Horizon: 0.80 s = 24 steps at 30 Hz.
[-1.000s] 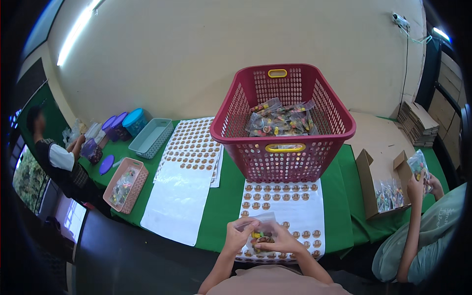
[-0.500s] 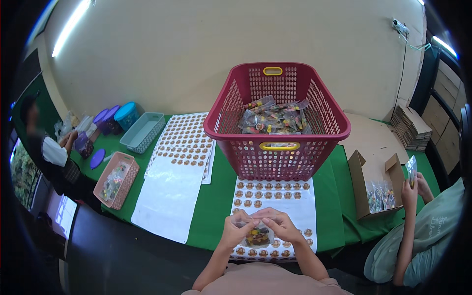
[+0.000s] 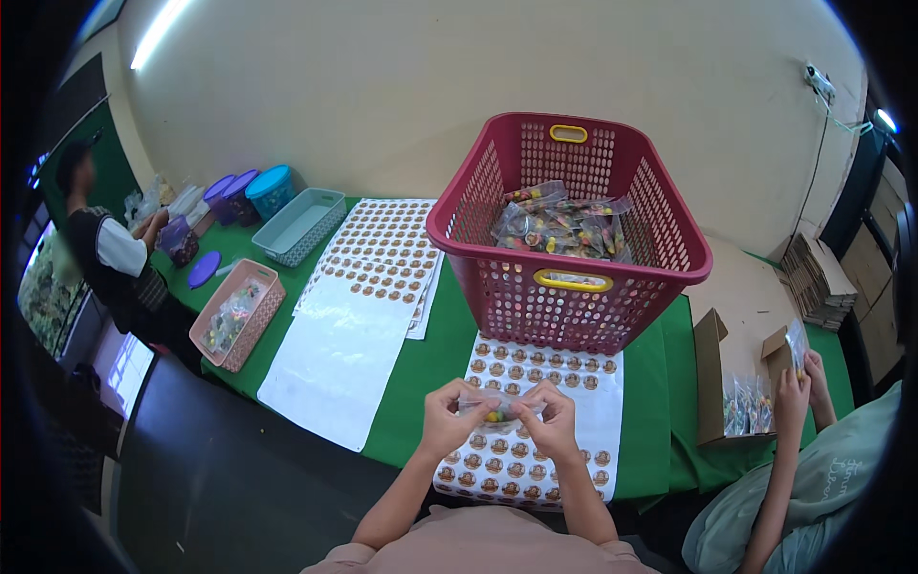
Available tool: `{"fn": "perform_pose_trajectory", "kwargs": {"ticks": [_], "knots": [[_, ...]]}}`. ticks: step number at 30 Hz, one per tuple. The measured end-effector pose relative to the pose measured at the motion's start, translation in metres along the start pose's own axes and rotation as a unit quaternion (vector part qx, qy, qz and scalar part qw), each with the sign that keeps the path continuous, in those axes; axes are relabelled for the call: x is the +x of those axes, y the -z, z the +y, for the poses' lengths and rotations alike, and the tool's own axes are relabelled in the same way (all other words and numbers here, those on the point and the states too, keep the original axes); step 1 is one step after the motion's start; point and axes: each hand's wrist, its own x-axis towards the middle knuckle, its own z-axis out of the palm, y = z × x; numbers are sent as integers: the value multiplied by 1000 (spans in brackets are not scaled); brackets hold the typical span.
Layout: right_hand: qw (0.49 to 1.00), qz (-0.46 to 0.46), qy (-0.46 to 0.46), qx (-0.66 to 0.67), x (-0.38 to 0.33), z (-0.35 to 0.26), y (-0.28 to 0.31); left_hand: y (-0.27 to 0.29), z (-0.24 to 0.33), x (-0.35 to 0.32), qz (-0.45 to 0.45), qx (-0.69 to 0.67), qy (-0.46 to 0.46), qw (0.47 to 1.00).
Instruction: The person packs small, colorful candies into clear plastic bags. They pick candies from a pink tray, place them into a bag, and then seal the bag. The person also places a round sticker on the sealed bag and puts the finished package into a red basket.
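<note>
Between my two hands I hold a small clear plastic bag filled with colourful sweet-like pieces. My left hand pinches its left side, and my right hand grips the right side, thumbs toward the middle. The bag is above a white sheet of round brown stickers, which lies on the green-covered table. Beyond my hands stands a big maroon laundry basket with yellow-edged handles, resting over the far end of the sheet. Inside it is a heap of similar filled bags.
Left are more sticker sheets, a pink basket with bags, a grey-green basket and lidded tubs. At right, a co-worker holds a bag by an open cardboard box. Another person stands far left.
My hands have moved apart to the bag's two sides, and the bag is lifted and tilted so less of its face shows. The whole view has shifted slightly, moving the surroundings rightward.
</note>
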Motion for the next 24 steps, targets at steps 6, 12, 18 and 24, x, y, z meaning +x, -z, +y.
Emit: {"fn": "perform_pose_trajectory", "kwargs": {"ticks": [6,12,18,24], "knots": [[991,57,-55,106,9,13,-9,17,-4,4,-4,-60,94,994],[988,-4,-93,123,10,9,3,17,6,12,5,-46,104,994],[992,-28,-92,82,-1,2,0,16,-10,8,46,-82,145,985],[986,104,-72,111,-9,12,-6,-17,-1,-3,143,72,-52,986]]}}
